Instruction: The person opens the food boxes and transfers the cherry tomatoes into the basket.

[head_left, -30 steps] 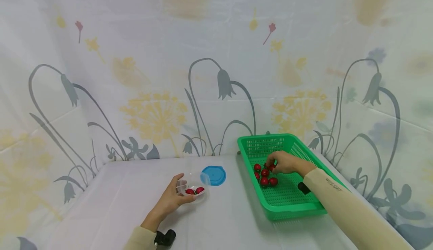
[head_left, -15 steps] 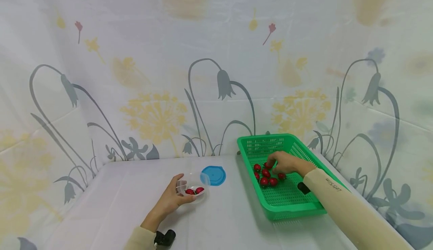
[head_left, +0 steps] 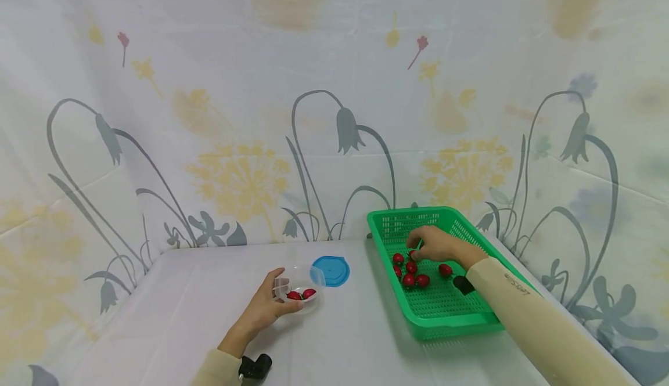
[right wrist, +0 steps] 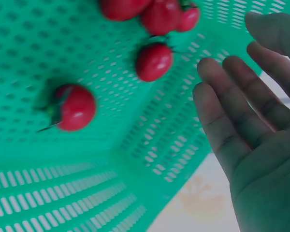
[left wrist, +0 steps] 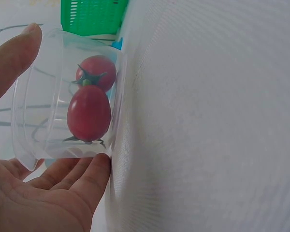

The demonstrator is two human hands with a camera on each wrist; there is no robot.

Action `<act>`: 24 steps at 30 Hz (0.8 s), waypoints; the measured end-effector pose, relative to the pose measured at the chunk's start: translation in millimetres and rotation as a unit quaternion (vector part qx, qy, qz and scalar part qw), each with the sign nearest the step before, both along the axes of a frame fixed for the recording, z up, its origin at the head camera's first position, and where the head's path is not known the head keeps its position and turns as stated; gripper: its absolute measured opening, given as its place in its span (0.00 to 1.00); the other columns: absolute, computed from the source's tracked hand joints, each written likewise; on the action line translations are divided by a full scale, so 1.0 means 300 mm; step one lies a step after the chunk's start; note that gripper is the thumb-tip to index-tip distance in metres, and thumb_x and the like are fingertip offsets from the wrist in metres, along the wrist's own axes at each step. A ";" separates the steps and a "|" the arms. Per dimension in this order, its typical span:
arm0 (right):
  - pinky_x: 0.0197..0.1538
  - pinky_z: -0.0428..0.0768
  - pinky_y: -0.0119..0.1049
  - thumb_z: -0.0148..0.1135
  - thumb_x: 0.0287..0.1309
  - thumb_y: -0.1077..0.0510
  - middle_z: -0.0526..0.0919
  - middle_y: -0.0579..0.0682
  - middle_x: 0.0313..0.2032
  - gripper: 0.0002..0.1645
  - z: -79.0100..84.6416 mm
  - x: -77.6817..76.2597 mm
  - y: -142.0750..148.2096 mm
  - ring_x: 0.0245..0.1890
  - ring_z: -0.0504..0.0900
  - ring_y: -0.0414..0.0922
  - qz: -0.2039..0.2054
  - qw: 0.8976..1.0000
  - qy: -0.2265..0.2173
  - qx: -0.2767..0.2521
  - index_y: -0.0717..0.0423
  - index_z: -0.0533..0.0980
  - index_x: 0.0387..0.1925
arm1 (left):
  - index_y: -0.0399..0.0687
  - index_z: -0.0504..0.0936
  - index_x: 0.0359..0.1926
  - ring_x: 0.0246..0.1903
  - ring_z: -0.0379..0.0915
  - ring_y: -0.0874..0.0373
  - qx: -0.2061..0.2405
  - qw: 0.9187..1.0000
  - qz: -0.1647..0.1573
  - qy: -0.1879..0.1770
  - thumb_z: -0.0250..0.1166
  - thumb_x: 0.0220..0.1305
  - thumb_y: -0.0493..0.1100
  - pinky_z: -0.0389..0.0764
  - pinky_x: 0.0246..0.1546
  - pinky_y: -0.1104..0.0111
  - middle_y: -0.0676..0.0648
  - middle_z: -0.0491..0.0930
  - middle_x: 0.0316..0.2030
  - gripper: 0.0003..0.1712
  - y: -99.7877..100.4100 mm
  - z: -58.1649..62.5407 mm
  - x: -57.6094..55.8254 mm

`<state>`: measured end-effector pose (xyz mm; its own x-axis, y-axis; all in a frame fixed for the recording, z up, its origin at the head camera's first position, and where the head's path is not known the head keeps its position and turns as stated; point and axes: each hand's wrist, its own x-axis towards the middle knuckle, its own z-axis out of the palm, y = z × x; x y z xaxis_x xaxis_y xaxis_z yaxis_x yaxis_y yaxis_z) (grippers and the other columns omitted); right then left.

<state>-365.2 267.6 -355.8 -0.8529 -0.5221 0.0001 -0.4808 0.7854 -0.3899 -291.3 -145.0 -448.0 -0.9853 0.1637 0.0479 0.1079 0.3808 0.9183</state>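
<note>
My left hand (head_left: 266, 307) holds a clear plastic container (left wrist: 43, 96) tilted on its side, thumb on one side and fingers on the other. Inside lie two small red tomatoes (left wrist: 89, 113) with green stems. Over the green basket (head_left: 418, 321), my right hand (head_left: 439, 244) hovers with fingers extended and nothing between them in the right wrist view. Several tomatoes (head_left: 409, 280) cluster at the basket's left, one (head_left: 412, 255) partly hidden by that hand in the head view. Another tomato (head_left: 445, 270) lies apart to the right, below the hand.
A blue lid (head_left: 331, 271) lies flat on the white table (head_left: 183, 305), just behind and right of the container. The basket's raised green walls surround the tomatoes. A flower-patterned curtain (head_left: 240, 101) hangs behind the table.
One tomato, earlier at my right fingers, has come away and shifted right across the basket floor. The right hand has moved slightly left and up. My left hand and the container stay put.
</note>
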 end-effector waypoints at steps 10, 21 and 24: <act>0.48 0.78 0.45 0.60 0.59 0.60 0.80 0.56 0.47 0.15 0.061 0.001 -0.099 0.45 0.80 0.51 0.006 0.999 0.012 -0.039 0.59 0.78 0.48 | 0.43 0.54 0.70 0.55 0.70 0.40 -0.002 1.000 -0.002 -0.002 0.78 0.45 0.48 0.72 0.54 0.48 0.36 0.67 0.62 0.57 0.002 -0.004 -0.006; 0.47 0.78 0.40 0.60 0.62 0.57 0.81 0.48 0.45 0.11 0.107 0.009 -0.268 0.44 0.79 0.44 0.018 0.998 0.013 -0.060 0.51 0.78 0.46 | 0.42 0.54 0.70 0.55 0.70 0.40 0.003 1.000 -0.002 0.006 0.78 0.45 0.47 0.72 0.55 0.48 0.35 0.68 0.62 0.56 -0.002 -0.010 -0.009; 0.46 0.78 0.38 0.61 0.62 0.56 0.80 0.47 0.44 0.10 0.113 0.003 -0.317 0.43 0.78 0.43 0.025 0.998 0.013 -0.061 0.50 0.78 0.44 | 0.42 0.54 0.70 0.56 0.69 0.39 0.004 1.000 -0.003 0.005 0.78 0.45 0.47 0.71 0.56 0.47 0.35 0.68 0.62 0.57 -0.003 -0.012 -0.010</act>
<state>-364.2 172.4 -322.1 -0.8250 -0.5581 0.0888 -0.5291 0.7075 -0.4685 -294.1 -145.8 -451.5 -0.9837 0.1696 0.0600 0.1203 0.3728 0.9201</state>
